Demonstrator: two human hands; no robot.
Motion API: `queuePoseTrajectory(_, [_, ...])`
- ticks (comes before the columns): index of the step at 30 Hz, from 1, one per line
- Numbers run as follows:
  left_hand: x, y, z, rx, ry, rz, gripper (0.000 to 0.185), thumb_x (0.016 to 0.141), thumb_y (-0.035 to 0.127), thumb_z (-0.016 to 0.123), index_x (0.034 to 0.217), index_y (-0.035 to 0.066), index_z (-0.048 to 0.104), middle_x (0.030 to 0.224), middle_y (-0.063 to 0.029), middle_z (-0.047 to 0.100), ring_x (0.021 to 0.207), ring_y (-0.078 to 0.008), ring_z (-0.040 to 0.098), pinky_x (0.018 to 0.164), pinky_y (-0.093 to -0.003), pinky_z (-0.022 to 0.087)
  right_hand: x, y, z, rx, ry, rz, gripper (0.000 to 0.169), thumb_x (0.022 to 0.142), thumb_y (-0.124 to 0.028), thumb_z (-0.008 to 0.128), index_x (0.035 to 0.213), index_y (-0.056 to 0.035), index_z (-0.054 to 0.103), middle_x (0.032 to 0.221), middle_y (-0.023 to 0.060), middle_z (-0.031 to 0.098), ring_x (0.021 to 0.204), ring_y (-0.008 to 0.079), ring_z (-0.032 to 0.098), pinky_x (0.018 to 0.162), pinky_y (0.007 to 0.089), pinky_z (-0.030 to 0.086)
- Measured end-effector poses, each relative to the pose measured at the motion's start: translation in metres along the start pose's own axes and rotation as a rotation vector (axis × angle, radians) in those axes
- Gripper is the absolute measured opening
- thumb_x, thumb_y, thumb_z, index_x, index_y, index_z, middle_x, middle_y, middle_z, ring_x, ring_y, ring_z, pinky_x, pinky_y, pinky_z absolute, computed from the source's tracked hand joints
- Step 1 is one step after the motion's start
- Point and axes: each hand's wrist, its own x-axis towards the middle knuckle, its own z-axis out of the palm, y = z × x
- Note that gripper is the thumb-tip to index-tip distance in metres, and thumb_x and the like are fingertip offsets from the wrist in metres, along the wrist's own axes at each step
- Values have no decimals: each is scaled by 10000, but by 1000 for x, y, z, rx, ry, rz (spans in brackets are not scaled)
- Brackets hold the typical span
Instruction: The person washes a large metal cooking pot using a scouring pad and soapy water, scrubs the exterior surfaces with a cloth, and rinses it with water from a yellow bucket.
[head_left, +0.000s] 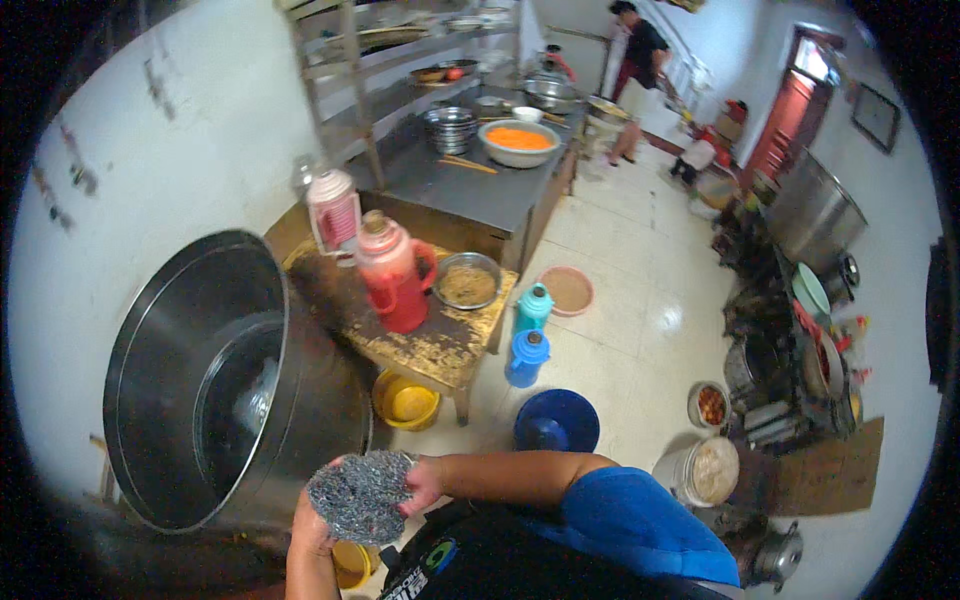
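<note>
A grey, shaggy wad that looks like steel-wool scouring mesh (360, 496) is held between both hands near the bottom of the view. My left hand (315, 517) grips its left edge, with the fingers partly hidden behind it. My right hand (424, 486) holds its right edge with fingers and thumb. Just left of the hands, a very large metal pot (161, 330) stands tilted with its mouth towards me; a bright reflection shows inside. Neither hand touches the pot.
Ahead is a worn wooden table (442, 345) with a red thermos flask (394, 277) and a metal bowl (466, 304). A blue basin (556, 401) and blue thermos (529, 358) stand on the floor. Cookware lines the right wall; a person (641, 60) stands far back.
</note>
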Motion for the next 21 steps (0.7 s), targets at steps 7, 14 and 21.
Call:
queuePoseTrajectory(7, [-3,58,-34,1006,209,686,158,913,42,564,1037,-5,649,888,-43,627,738,-106,581,676,-240,466,-53,25,-42,759,233,-60,374,929,-250,496,1255,-69,527,1204,69,603,1129,180,545,1052,385,344])
queuePoseTrajectory(14, [6,56,-13,977,6,283,213,961,178,548,1053,4,631,816,-62,643,656,-101,584,573,-229,455,-39,-5,-25,444,561,-44,482,846,-168,534,1309,-47,473,1157,62,613,957,175,619,868,351,495])
queuePoseTrajectory(21, [23,11,13,59,-87,-157,786,884,719,314,1275,52,454,1170,-157,593,954,-272,644,806,-419,560,18,-29,1,-111,290,89,661,704,-75,536,1347,-28,391,1211,73,525,1135,158,505,980,308,407])
